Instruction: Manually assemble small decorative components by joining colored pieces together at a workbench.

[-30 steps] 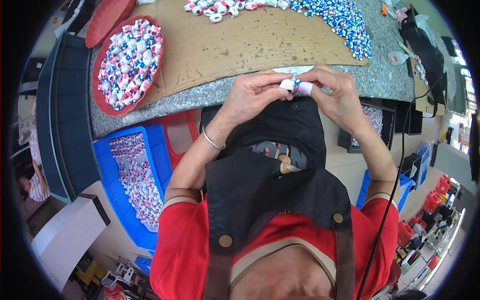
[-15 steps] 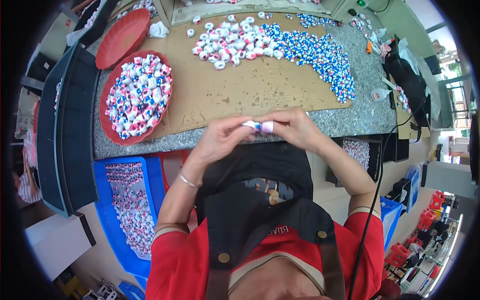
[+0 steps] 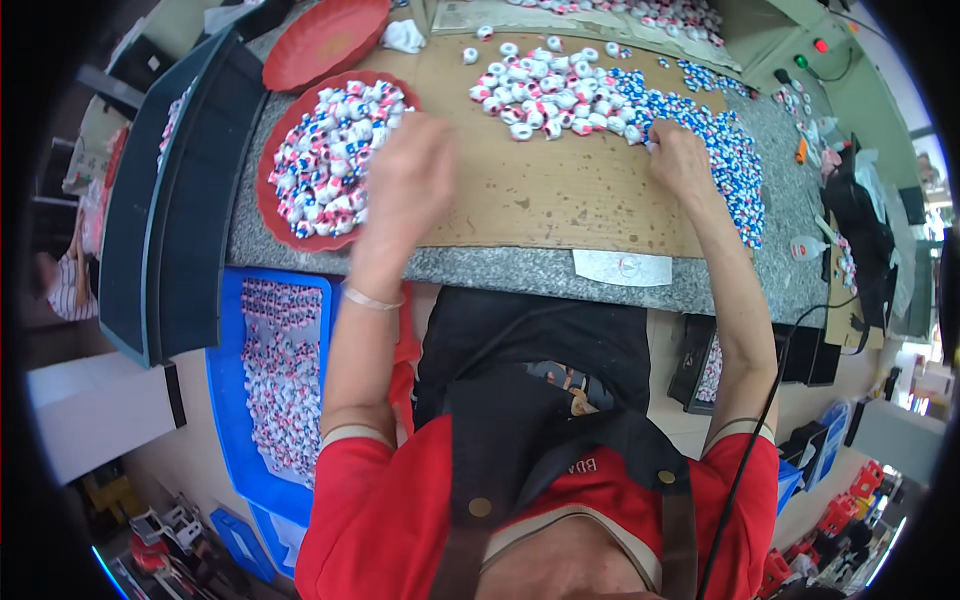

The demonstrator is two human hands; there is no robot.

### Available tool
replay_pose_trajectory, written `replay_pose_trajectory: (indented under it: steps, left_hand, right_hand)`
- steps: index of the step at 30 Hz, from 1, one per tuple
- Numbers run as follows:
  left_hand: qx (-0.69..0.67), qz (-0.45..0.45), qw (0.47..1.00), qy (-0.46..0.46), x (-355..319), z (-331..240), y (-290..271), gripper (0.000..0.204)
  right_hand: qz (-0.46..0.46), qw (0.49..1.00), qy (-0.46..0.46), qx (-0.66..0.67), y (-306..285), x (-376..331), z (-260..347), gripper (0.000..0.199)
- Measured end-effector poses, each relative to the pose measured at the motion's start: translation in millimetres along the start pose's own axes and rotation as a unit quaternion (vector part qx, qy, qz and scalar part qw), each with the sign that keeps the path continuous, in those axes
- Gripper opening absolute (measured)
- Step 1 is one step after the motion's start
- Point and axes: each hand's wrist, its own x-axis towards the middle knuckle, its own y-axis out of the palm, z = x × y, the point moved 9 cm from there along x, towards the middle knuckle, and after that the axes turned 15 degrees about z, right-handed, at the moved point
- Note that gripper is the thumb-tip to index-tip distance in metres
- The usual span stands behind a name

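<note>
Across the speckled stone counter (image 3: 520, 268), under a brown cardboard sheet (image 3: 560, 190), hands now spread wide apart — no longer pressed together at chest height over one small white piece as half a second ago. Over by the red tray (image 3: 275, 215) heaped with red, white and blue capped pieces (image 3: 330, 160): left hand (image 3: 408, 180), blurred, hovering at the tray's right rim, fingers curled loosely; whether gripping anything, cannot tell. Farther right, at the meeting of the white-and-pink pile (image 3: 545, 95) and the blue pile (image 3: 720, 150): right hand (image 3: 680, 160), fingertips bent down into the pieces, pinched on something small and pale — not clear what. Below the counter, a blue crate (image 3: 225, 400) of the same pieces.
</note>
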Motion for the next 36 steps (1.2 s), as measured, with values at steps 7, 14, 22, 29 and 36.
replay_pose_trajectory:
  steps: [7,14,22,29,36]
  left_hand:
    - [0.022,0.123,0.989,-0.074,39,3,115,0.023]
    - [-0.152,0.145,0.973,-0.093,19,3,103,0.024]
    - [-0.666,0.190,0.693,-0.202,-63,-27,121,0.036]
    - [-0.684,0.208,0.672,-0.194,-74,-54,129,0.035]
    - [-0.653,0.229,0.701,-0.172,-69,-61,133,0.034]
  right_hand:
    - [0.005,0.998,-0.023,0.062,2,-62,8,0.013]
    - [0.016,1.000,-0.019,0.012,-3,-66,-8,0.009]
    - [-0.011,0.997,-0.028,0.070,-8,-72,-30,0.020]
    - [-0.018,0.991,-0.060,0.115,-12,-106,2,0.016]
    - [0.017,0.989,-0.016,0.149,-16,-115,13,0.015]
